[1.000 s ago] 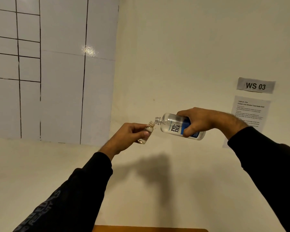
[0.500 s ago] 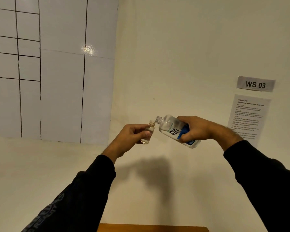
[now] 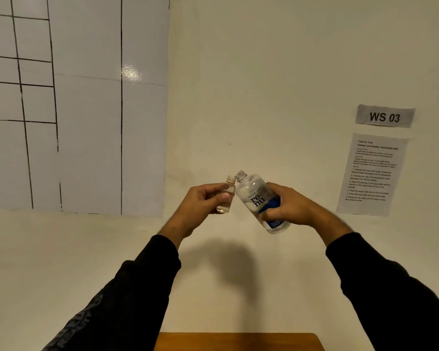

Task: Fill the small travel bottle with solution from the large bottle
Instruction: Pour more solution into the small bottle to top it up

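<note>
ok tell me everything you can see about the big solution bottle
The large bottle is clear plastic with a white and blue label reading "renu". Its cap is off, baring a threaded neck. It tilts with its neck up and to the left, close beside the small travel bottle's mouth. The right hand grips its lower half, in the air before the wall.

You're facing a cream wall (image 3: 264, 72); left of its "WS 03" sign (image 3: 385, 116) hangs a glossy gridded panel (image 3: 86, 110), a printed sheet (image 3: 371, 173) just below.

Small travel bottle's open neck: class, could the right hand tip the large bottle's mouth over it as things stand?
Probably yes: the large bottle in the right hand already sits beside the small travel bottle, with nothing between them.
</note>
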